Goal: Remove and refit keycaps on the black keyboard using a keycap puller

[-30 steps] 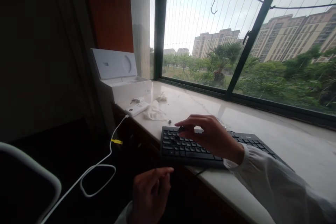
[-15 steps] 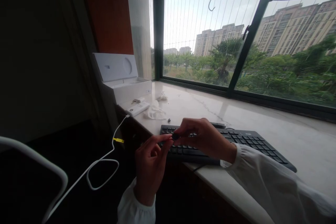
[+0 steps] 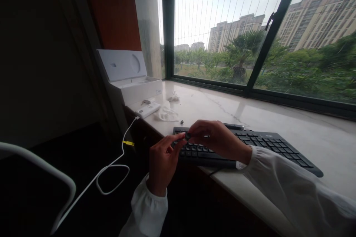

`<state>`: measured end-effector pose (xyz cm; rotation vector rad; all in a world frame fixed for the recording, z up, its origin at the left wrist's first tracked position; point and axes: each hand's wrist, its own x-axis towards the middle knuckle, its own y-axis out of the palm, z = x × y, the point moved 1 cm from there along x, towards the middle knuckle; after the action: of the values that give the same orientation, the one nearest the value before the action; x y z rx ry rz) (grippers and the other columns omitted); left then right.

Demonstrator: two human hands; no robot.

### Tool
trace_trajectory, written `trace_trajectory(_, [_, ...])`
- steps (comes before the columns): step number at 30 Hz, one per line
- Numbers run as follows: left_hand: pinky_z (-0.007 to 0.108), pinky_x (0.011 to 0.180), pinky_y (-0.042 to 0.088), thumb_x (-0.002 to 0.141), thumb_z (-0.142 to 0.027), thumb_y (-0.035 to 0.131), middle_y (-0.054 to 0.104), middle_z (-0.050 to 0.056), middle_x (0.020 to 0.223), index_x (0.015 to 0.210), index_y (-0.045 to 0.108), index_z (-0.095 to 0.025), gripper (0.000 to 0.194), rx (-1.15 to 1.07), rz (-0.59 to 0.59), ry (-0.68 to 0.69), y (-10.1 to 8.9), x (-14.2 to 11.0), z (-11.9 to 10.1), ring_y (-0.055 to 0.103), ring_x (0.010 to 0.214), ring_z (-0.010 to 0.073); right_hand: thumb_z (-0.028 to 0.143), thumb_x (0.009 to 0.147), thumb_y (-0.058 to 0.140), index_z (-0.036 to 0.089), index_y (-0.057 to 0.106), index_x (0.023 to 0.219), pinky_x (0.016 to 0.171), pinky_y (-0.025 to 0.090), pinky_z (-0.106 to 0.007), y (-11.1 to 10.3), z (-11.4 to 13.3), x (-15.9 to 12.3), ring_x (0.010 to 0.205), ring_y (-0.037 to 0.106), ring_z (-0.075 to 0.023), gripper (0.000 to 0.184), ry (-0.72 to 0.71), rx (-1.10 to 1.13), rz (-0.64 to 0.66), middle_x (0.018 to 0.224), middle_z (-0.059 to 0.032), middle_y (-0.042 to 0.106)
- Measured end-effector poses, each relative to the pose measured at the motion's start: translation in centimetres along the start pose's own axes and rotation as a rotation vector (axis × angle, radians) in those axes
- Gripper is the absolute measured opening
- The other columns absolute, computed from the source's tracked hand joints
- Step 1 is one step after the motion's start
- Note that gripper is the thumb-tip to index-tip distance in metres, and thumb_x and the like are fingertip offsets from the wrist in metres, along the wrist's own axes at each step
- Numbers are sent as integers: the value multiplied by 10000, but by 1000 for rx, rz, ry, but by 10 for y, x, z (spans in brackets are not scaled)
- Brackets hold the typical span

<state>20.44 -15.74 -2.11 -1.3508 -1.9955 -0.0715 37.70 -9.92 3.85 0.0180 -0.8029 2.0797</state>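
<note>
A small black piece that looks like a keycap (image 3: 188, 136) is pinched between both hands, above the left part of a black keyboard (image 3: 264, 141). My left hand (image 3: 166, 155) grips its near-left side with thumb and index finger, the other fingers curled in. From the right, the fingertips of my right hand (image 3: 218, 139) close on the same piece and partly cover it. My right hand and wrist hide the middle of the keyboard. Just beyond the keyboard's far-left corner lies a small dark lump (image 3: 182, 122) on the pale marble-patterned sill (image 3: 205, 107).
Crumpled white tissue (image 3: 167, 113) lies beside a white power bank (image 3: 148, 110) with a white cable (image 3: 111, 164) plugged in. An open white box (image 3: 139, 89) stands behind them. A dark pen-like item (image 3: 233, 126) rests along the keyboard's far edge. Windows line the back.
The view has tilted down and shifted slightly left. Both hands keep their pinch on the small piece, which appears turned a little, showing more of its surface.
</note>
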Motion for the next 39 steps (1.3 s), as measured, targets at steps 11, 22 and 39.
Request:
trace_trajectory(11, [195,562,491,887,-369,615,753,-5,956,1010,736,-270,199,60,133,186,-1,21,3,616,557,82,362,780,714,171,699,902,718,558,-270,-2,-20,3,784,701,-176,227,-14,-24,-40,846,-37,737])
trace_trajectory(22, [207,601,480,854,-299,645,746,-24,905,1035,714,-263,197,177,230,223,-3,32,10,530,494,71,227,841,616,189,705,967,716,534,-257,-6,-21,2,778,697,-155,159,-58,-248,-61,849,-28,743])
trace_trajectory(39, [253,824,549,861,-320,656,768,-54,948,973,750,-325,146,275,514,391,-2,51,48,725,898,175,154,855,544,199,715,900,651,441,-226,2,-30,-1,693,643,-129,183,-94,-509,56,787,-12,714])
